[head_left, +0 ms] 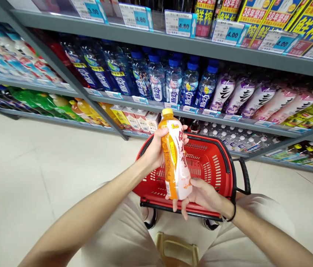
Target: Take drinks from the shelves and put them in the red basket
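Note:
An orange and white drink bottle (176,159) with a yellow cap is held up over a red shopping basket (209,144), its cap end pointing toward the shelves. My left hand (156,148) wraps round its upper part, thumb on the front and fingertips showing on the far side. Lower down, my right hand (197,194) supports the base with its fingers underneath and its thumb against the side. A black band circles my right wrist. Behind the bottle, part of the basket's slotted inside is hidden.
Shelves (145,35) of drinks stand in front, with blue-capped bottles (174,79) on the middle level and price tags along the edges. White-capped bottles (234,139) fill the lower shelf. A yellowish stool (177,243) is between my knees. Pale floor (34,185) lies left.

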Motion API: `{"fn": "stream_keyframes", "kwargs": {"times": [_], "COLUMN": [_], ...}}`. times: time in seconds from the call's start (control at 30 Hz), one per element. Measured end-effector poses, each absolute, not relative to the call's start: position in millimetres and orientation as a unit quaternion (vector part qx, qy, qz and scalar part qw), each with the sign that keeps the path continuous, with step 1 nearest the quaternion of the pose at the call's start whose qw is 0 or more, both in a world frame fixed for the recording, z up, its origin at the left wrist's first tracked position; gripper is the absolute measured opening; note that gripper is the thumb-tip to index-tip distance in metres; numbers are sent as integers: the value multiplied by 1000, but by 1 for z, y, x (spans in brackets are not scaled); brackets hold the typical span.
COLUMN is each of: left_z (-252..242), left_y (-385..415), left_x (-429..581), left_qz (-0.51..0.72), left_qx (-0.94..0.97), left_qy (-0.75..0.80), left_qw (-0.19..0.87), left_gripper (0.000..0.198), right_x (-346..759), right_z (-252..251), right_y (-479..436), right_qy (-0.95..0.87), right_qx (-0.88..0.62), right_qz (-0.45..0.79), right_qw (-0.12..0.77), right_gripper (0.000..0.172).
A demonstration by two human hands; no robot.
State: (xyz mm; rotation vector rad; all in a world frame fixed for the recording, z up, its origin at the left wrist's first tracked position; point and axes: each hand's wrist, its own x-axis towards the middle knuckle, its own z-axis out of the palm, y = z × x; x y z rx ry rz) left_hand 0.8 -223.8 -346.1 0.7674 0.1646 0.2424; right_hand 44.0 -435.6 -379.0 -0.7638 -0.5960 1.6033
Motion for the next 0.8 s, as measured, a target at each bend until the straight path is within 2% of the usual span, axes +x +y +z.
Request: {"fn": "stream_keyframes", "kwargs": {"times": [0.07, 0.13, 0.27, 0.43, 0.7, 0.8], "left_z": [-347, -347, -345, -345, -339, -337], "left_y": [-227, -229, -225, -216, -209, -209], "left_x": [3, 5, 6, 8, 14, 15], "left_qz": [127, 156, 179, 202, 228, 256], "left_qx": [362, 361, 362, 322, 248, 252], "left_qy": [81, 83, 88, 112, 175, 187], "left_qw": [920, 916, 910, 918, 925, 914], "left_gripper": [72, 67, 58, 45, 30, 27], "right_x": [41, 40, 41, 47, 56, 57], "right_z": [-380, -381, -384, -383, -367, -365], "right_y": [-433, -433, -437, -441, -435, -434], "right_qy": [-257, -258, -248, -197, -123, -124], "right_qx": [-340, -381, -430, -445, -276, -238], "right_qz": [669, 632, 582, 562, 657, 696], "right_qw": [609, 623, 644, 669, 691, 666], "right_gripper": [42, 39, 56, 60, 52, 55]}}
